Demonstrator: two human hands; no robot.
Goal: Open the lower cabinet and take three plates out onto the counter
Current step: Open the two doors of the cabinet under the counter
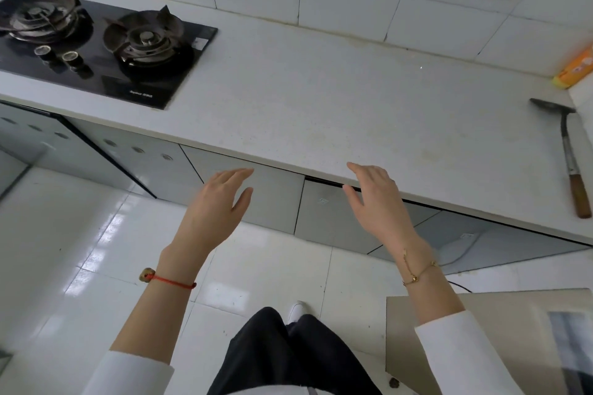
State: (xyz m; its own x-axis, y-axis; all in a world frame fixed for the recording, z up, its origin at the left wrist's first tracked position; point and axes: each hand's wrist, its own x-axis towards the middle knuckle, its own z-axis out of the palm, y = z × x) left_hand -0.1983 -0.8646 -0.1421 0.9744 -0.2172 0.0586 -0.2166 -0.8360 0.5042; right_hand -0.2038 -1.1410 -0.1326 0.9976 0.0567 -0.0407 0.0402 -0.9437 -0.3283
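Before counter: two hands, left, right, fingers straight, empty.

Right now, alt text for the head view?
Two open hands, left hand and right hand, reach toward closed grey cabinet doors under a white counter. A gas stove sits at left, a spatula at right; no plates are visible.

We see the stove set in the counter at left; spatula far right; cabinet doors below.
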